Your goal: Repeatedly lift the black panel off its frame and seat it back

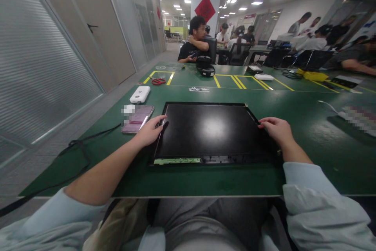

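A black LCD screen panel lies face up on the green table, with a dark frame around it. A green circuit strip shows along its near edge. At the panel's left edge is my left hand, thumb and fingers closed on the rim. My right hand pinches the opposite rim between thumb and fingers. The fingertips of both hands are partly hidden at the edges. A phone with a pinkish screen lies just left of my left hand.
Beyond the phone sits a white power bank. Red-handled scissors, small metal parts and a black case lie farther back on the green table. A black strap trails over the left edge. A person sits opposite.
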`<state>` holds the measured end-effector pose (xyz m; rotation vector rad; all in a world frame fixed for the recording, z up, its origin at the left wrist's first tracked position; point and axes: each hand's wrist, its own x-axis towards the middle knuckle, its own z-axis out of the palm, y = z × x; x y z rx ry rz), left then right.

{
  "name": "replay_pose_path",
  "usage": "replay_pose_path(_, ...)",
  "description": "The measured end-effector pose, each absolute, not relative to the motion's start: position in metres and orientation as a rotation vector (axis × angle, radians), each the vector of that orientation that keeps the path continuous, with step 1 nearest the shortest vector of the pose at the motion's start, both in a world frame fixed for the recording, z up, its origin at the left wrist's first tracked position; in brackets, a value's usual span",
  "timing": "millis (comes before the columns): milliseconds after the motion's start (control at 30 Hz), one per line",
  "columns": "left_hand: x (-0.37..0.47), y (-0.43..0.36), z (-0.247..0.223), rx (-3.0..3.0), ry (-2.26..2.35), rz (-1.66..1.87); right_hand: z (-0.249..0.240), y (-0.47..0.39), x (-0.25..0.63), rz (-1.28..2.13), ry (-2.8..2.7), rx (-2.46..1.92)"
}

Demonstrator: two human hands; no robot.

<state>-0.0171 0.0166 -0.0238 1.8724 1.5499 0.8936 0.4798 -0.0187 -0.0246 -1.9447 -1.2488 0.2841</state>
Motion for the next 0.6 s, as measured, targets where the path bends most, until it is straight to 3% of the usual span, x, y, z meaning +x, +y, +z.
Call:
replay_pose_path(300,-0.006,0.013,-0.016,1.293,1.297,1.174,-0.025,-0.019,0.476,0.266,-1.25,-1.937)
replay_pose_path(600,0.002,0.008,-0.006,0.937,1.325,1.296,-0.026,-0.019,0.474,0.302,-1.237,-1.957)
